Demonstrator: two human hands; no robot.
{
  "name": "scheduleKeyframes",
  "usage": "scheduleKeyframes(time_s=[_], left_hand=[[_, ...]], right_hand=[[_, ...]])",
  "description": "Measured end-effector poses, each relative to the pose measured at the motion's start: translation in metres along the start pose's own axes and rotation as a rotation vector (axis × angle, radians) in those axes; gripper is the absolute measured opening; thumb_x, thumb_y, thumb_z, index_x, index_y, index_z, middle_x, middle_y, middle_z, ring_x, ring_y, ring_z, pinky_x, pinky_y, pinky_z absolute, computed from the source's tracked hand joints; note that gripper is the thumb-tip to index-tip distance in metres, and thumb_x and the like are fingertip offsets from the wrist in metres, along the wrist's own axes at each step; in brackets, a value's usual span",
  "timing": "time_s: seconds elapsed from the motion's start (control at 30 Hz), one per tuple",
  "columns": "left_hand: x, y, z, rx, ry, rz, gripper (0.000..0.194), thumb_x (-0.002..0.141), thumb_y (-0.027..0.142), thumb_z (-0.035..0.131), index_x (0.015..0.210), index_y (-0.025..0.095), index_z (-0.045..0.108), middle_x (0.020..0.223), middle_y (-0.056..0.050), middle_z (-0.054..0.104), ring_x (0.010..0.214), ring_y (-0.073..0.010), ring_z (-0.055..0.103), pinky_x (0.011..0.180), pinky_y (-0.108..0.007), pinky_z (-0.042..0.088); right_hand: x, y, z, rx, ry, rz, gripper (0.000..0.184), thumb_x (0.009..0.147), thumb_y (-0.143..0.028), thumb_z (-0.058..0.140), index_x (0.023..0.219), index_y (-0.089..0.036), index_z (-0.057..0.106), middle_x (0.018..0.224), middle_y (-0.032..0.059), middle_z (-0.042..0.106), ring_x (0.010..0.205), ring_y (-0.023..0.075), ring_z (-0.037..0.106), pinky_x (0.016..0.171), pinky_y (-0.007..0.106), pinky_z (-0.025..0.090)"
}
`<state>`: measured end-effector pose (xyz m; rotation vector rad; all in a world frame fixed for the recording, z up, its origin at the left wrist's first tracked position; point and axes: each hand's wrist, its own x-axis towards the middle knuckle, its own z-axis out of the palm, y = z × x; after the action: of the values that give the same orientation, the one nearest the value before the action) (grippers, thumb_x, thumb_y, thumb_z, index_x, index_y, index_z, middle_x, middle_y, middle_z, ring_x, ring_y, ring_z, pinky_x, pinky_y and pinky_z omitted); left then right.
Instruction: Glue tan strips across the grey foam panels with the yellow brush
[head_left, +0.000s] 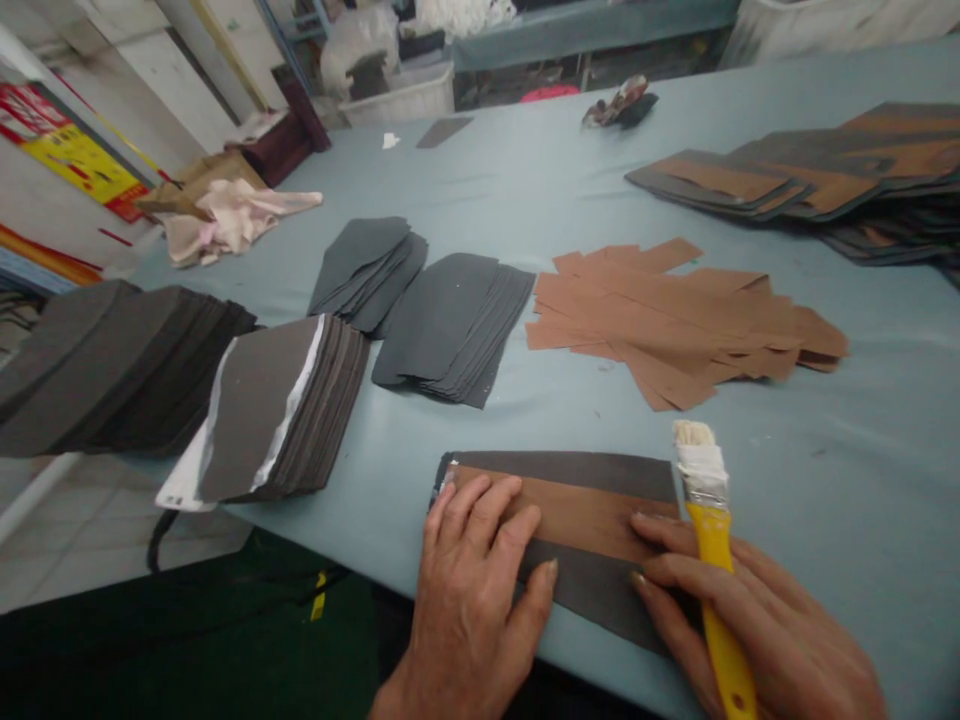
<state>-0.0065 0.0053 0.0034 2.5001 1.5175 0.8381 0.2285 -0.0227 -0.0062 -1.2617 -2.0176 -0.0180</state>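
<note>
A dark grey sheet (585, 468) lies at the table's near edge with a brown strip (585, 510) laid along its middle. My left hand (472, 590) rests flat on the strip's left end, fingers stretched out and pressing down. My right hand (757, 630) holds a yellow-handled brush (712, 540) with pale bristles pointing away from me, while its fingertips press on the strip's right end.
The blue-grey table (525, 190) carries a loose pile of brown strips (675, 320), fanned dark grey stacks (442, 320), thicker stacks (285, 410) at the left edge, and glued pieces (825, 180) far right. A pink cloth (232, 215) lies far left. The floor drops off at left.
</note>
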Motion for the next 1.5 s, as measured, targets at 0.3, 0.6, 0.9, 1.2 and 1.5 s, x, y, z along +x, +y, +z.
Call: scheduleKeyframes(time_s=[0.3,0.6,0.9,1.2,1.5], left_hand=[[0.007,-0.013,-0.004,0.047,-0.045,0.138,0.028,0.101,0.023,0.059,0.129,0.02,0.063,0.14,-0.012,0.066,0.132,-0.0318,0.058,0.108,-0.048,0.043],[-0.005,-0.017,-0.01,0.08,-0.071,0.225,0.031,0.101,0.022,0.059,0.131,0.017,0.062,0.139,-0.015,0.066,0.13,-0.0347,0.057,0.108,-0.049,0.041],[-0.014,-0.009,-0.012,0.093,-0.093,0.215,0.03,0.101,0.027,0.06,0.129,0.015,0.061,0.137,-0.018,0.064,0.131,-0.0363,0.055,0.111,-0.051,0.037],[-0.019,-0.015,-0.02,0.143,-0.125,0.315,0.04,0.098,0.037,0.063,0.13,0.014,0.062,0.136,-0.02,0.065,0.129,-0.0389,0.057,0.115,-0.055,0.037],[-0.028,-0.048,-0.02,0.098,-0.073,0.411,0.06,0.08,0.011,0.05,0.137,0.025,0.065,0.132,-0.003,0.074,0.115,-0.0256,0.07,0.102,-0.038,0.051]], right_hand=[[0.003,-0.008,-0.016,0.011,0.176,0.243,0.014,0.096,-0.012,0.067,0.102,-0.024,0.063,0.122,0.0106,0.079,0.107,0.0219,0.079,0.094,0.037,0.065],[-0.003,0.0,-0.025,0.01,0.129,0.357,0.009,0.099,-0.015,0.065,0.101,-0.023,0.061,0.112,0.0107,0.081,0.102,0.0219,0.08,0.084,0.035,0.065],[-0.003,-0.001,-0.025,-0.007,0.046,0.301,0.009,0.099,-0.015,0.064,0.101,-0.023,0.061,0.117,0.0102,0.08,0.098,0.0217,0.078,0.082,0.037,0.062],[-0.004,0.0,-0.025,-0.02,0.048,0.289,0.009,0.099,-0.016,0.064,0.102,-0.024,0.061,0.116,0.0104,0.08,0.094,0.0216,0.079,0.079,0.037,0.062],[-0.005,-0.001,-0.024,0.071,0.179,0.388,0.004,0.101,-0.02,0.061,0.1,-0.025,0.061,0.114,0.0096,0.081,0.1,0.0209,0.081,0.084,0.032,0.066]])
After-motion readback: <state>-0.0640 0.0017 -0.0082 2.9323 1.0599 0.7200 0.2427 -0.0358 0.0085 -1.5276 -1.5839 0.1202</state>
